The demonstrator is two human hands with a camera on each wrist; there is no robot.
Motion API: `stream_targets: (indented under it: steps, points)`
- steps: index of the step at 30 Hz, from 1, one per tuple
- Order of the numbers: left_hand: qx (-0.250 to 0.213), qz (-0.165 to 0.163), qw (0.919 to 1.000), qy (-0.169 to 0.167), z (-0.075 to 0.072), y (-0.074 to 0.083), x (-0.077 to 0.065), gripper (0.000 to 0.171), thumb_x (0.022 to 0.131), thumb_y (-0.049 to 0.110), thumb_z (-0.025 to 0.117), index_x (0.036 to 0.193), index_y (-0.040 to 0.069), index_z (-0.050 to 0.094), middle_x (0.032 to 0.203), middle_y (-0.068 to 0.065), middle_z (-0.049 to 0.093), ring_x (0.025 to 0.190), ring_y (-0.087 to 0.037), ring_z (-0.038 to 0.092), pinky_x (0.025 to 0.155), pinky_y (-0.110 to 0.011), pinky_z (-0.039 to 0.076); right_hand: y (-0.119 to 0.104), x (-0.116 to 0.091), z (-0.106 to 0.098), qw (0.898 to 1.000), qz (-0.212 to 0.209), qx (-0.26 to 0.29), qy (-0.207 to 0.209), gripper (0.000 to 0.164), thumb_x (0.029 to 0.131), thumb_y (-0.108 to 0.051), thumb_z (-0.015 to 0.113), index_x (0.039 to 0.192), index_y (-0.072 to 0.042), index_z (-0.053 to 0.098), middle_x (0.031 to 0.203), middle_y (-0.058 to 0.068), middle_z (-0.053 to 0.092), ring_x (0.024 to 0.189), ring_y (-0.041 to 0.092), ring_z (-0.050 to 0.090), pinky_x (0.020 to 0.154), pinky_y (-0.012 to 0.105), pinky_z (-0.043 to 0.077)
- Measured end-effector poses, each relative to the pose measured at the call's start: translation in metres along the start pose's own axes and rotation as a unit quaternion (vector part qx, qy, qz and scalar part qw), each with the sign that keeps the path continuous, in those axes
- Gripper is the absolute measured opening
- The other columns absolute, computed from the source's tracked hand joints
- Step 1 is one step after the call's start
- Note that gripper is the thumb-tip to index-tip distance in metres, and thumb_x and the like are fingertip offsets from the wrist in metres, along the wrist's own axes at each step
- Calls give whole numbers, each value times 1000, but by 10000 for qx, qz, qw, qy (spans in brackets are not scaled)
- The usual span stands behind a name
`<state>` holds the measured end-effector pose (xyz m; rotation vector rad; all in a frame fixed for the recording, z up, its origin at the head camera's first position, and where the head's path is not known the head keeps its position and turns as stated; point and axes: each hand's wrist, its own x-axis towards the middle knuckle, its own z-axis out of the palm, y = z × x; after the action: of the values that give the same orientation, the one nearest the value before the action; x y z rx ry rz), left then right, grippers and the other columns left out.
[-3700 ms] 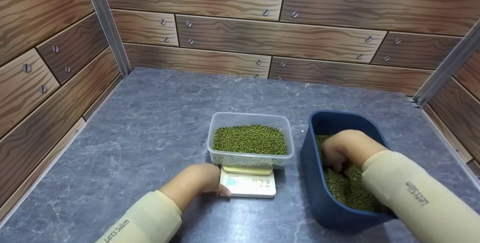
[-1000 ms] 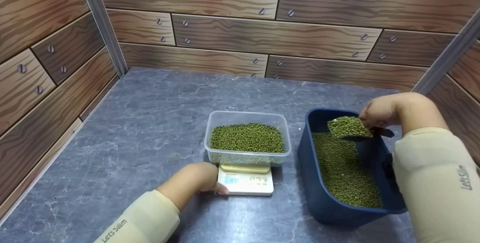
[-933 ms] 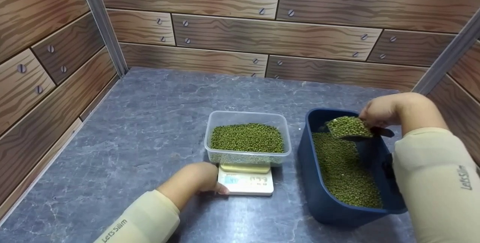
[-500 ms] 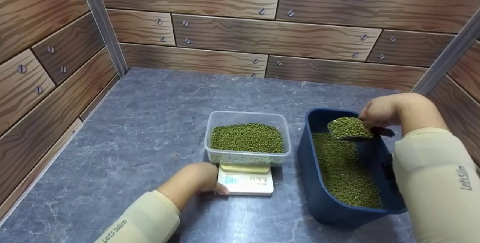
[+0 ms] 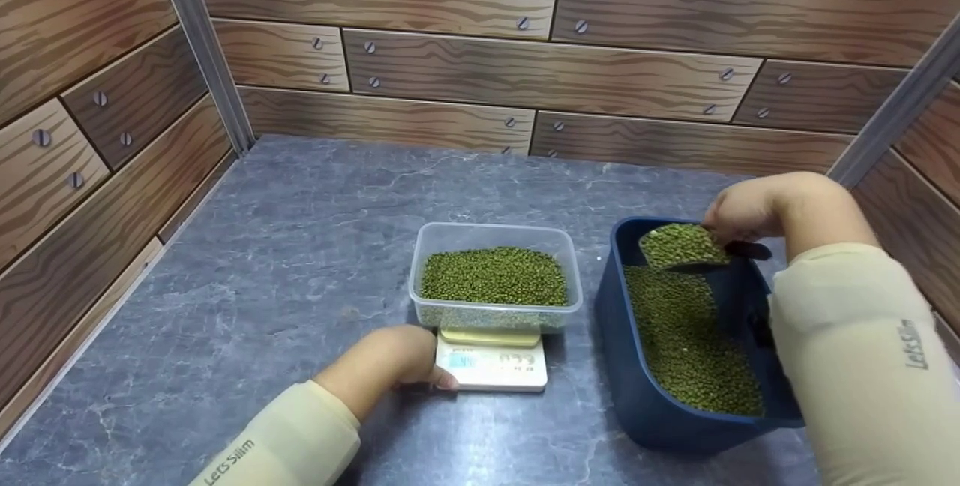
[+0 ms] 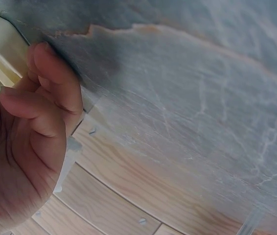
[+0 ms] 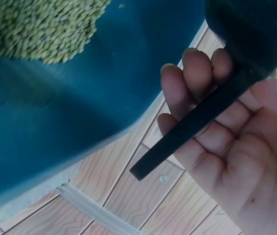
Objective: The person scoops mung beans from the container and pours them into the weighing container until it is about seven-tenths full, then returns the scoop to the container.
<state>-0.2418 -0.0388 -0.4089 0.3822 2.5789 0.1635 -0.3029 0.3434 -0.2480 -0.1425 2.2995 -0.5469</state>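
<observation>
The step in hand seems to be the carrying of a filled scoop: the right hand point(image 5: 752, 208) grips the black scoop point(image 7: 217, 102), its fingers bent around the handle, and holds it over the far part of the blue bin point(image 5: 624, 366). Green beans point(image 5: 681, 244) lie heaped in the scoop, and more of them are below in the bin. The left hand point(image 5: 397, 355) has its fingers loosely bent and rests against the left side of the white scale point(image 5: 499, 377), without grasping it. On this scale, upon the table point(image 5: 322, 231), stands the clear container point(image 5: 429, 313), with beans inside but below its rim. The next move, one may judge, calls for keeping the scoop level, so that no beans spill.
</observation>
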Motion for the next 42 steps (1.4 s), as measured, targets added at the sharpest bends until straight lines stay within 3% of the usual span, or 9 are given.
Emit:
stream_targets:
  steps: [12,18,25,31,34,39,42]
  points:
    - [-87,-177,9997,-117,1,0,3,67,70,58,65,94,-4,62,88,-14,62,90,-31,59,92,-46,43,-62,23,6,9948,-297,-945,233,30,77,2,47,60,-18,33,58,-6,36,51,8,34,52,21,32]
    - [-75,-201,9997,-83,1,1,3,69,69,59,65,96,-5,62,93,-15,63,95,-32,58,93,-46,42,-94,34,19,9843,-263,-1678,472,16,80,-5,50,66,-10,54,65,-1,55,56,11,47,57,24,42]
    - [59,-274,9996,-106,1,1,4,76,69,61,64,104,-5,60,103,-17,63,103,-34,56,95,-47,41,-129,48,40,9850,-134,-1545,759,17,75,2,45,71,2,62,54,1,54,44,9,48,42,18,41]
    - [139,-295,9994,-148,1,1,4,79,70,63,62,107,-6,59,106,-18,62,105,-35,55,96,-47,40,-152,51,54,9727,-327,-1892,1302,16,78,0,48,80,4,64,60,5,57,45,10,53,43,19,46]
    - [113,-263,9995,-122,1,1,3,77,70,62,63,106,-6,59,106,-18,62,105,-35,55,96,-46,40,-161,49,60,9556,-347,-2387,1689,14,77,-2,48,77,-1,62,64,7,59,46,14,54,45,24,47]
    - [66,-241,9996,-109,1,1,3,76,69,61,64,105,-6,60,107,-19,62,105,-35,55,96,-47,40,-171,46,72,8973,-287,-3538,2625,8,75,-8,54,74,-10,61,75,6,61,63,23,56,55,38,47]
    - [25,-282,9995,-119,1,1,2,76,69,61,63,106,-5,59,108,-19,61,106,-35,55,96,-47,40,-174,46,77,8724,-335,-3909,2917,8,77,-9,55,78,-10,63,81,7,62,70,25,56,60,43,49]
